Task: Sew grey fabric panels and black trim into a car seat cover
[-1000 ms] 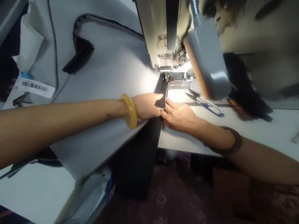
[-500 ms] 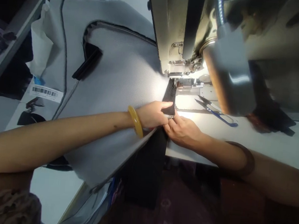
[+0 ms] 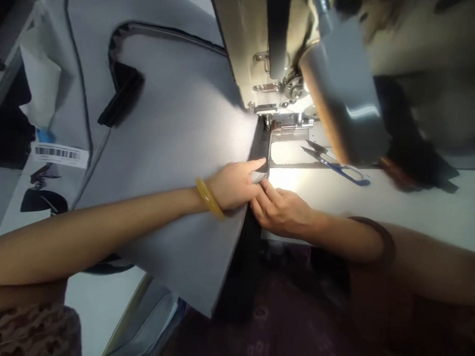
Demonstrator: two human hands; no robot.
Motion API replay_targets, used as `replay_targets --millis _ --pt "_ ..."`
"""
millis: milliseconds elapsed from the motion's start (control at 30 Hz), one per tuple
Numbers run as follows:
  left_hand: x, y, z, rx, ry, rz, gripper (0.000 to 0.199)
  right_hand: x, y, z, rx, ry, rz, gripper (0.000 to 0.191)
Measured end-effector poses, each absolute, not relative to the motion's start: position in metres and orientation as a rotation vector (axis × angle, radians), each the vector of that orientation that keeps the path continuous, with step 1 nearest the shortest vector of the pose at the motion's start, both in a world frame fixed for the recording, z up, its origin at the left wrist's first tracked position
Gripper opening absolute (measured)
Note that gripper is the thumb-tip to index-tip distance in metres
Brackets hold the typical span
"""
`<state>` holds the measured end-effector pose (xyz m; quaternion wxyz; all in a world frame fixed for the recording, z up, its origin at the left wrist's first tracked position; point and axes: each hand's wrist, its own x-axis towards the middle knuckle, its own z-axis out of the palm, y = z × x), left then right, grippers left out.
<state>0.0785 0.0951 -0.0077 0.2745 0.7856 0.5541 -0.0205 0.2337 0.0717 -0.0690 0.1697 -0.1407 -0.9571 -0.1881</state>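
A large grey fabric piece [image 3: 177, 113] lies left of the sewing machine, and a black strip [image 3: 259, 147] runs along its right edge up under the presser foot [image 3: 267, 124]. My left hand [image 3: 237, 184], below a yellow bangle [image 3: 210, 198], is closed on the fabric edge, thumb and fingers over the black strip. Right beside it, my right hand [image 3: 282, 209] pinches the strip's edge just below the lit needle area. The two hands nearly touch. Part of the black strip hangs down below them.
Thread snips [image 3: 339, 167] with blue handles lie on the white table [image 3: 415, 214] at the right. A lamp [image 3: 346, 93] hangs before the machine head [image 3: 236, 35]. A barcode label [image 3: 60, 155] and crumpled white material [image 3: 40, 74] are at the left.
The view has shifted, so the machine appears further left. The lower corner of the grey fabric has swung right and lies flatter beside the black strip. Both hands keep their grip near the machine.
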Motion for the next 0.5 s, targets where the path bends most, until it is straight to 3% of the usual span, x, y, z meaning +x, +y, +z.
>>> replay_targets --millis 500 --pt "0.0804 0.0869 -0.0148 1.987 1.513 0.044 0.064 0.2347 0.0707 -0.0678 -0.579 -2.745 -0.381 0.033"
